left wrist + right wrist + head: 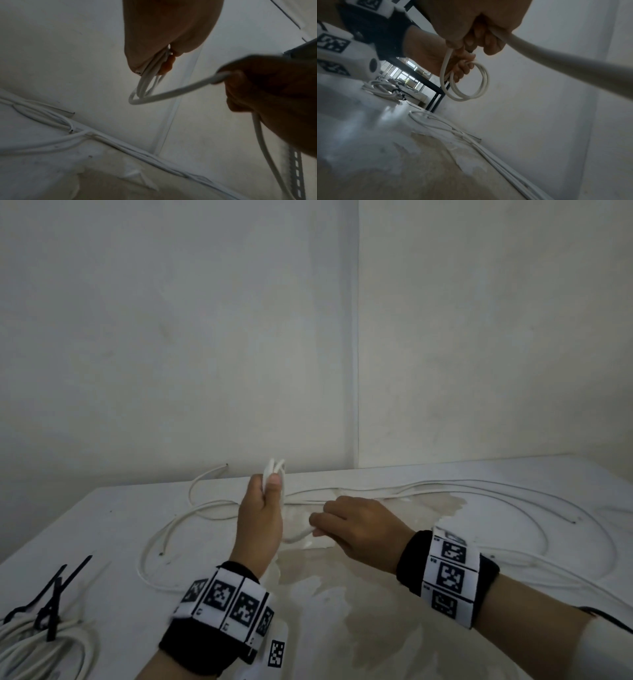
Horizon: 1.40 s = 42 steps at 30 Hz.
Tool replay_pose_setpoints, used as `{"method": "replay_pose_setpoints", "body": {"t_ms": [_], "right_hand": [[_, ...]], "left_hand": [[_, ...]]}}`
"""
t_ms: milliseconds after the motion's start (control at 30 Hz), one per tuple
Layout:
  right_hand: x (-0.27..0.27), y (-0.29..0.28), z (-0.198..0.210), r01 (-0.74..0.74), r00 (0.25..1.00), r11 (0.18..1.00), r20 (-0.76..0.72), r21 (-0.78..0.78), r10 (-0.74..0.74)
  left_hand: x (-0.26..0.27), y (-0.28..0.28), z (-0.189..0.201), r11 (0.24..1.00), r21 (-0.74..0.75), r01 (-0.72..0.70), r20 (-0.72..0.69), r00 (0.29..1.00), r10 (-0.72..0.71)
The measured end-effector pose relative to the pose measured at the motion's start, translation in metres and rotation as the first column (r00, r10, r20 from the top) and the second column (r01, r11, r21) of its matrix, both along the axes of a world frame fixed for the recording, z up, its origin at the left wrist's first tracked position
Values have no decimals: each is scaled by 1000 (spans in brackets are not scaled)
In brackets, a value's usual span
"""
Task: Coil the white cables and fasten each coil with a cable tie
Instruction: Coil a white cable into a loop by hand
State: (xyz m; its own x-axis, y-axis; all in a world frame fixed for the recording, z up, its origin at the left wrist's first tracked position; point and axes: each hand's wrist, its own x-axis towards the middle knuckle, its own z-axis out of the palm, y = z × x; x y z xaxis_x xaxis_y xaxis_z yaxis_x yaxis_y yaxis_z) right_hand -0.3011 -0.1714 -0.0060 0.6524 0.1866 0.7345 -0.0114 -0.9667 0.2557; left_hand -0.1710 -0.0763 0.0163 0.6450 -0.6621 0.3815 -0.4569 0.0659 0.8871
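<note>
My left hand (262, 508) is raised above the table and grips a small coil of white cable (275, 469), its loops sticking out above the thumb. From below, the right wrist view shows those loops (467, 86) hanging out of the left hand (453, 63). My right hand (356, 525) is just to the right, fingers curled round the same cable's running length (180, 90), which bends from the coil (145, 83) into that fist (257, 83). Several loose white cables (445, 487) lie spread over the table. Black cable ties (60, 587) lie at the near left.
A finished coil of white cable (44, 645) with a black tie round it sits at the table's near left corner. The white tabletop (137, 515) has worn brown patches (342, 594) in the middle. Walls stand right behind the table's far edge.
</note>
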Motion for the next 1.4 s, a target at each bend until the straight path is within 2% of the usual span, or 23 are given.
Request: {"method": "replay_pose_setpoints", "body": {"t_ms": [133, 233, 400, 533, 767, 833, 933, 1100, 1267, 1400], "right_hand": [[7, -4, 5, -18, 999, 1000, 45, 19, 17], [7, -9, 8, -26, 996, 999, 81, 36, 23], [4, -13, 12, -44, 997, 993, 62, 108, 38], [4, -15, 17, -25, 997, 971, 77, 240, 7], [1, -19, 29, 13, 992, 953, 114, 304, -50], [2, -20, 30, 23, 998, 891, 46, 453, -49], [2, -17, 31, 75, 992, 729, -124, 681, 13], [0, -16, 31, 175, 959, 474, -258, 863, 115], [-5, -19, 21, 164, 958, 368, -237, 915, 162], [-7, -15, 20, 190, 928, 335, -280, 923, 246]], "left_hand": [[-15, -1, -9, 986, 111, 127, 37, 991, -131], [-18, -1, -14, 966, 180, 187, -32, 982, -184], [-18, 3, -11, 955, 178, 236, -126, 968, -215], [-21, 6, -8, 936, 212, 282, -157, 955, -252], [-21, 11, 1, 908, 203, 368, -254, 915, -314], [-23, 13, 5, 902, 193, 386, -285, 902, -325], [-25, 14, 10, 890, 185, 416, -318, 883, -347], [-24, 16, 10, 919, 73, 387, -398, 856, -329], [-19, 15, 9, 941, 30, 336, -450, 845, -288], [-19, 15, 4, 946, 16, 323, -461, 842, -280]]}}
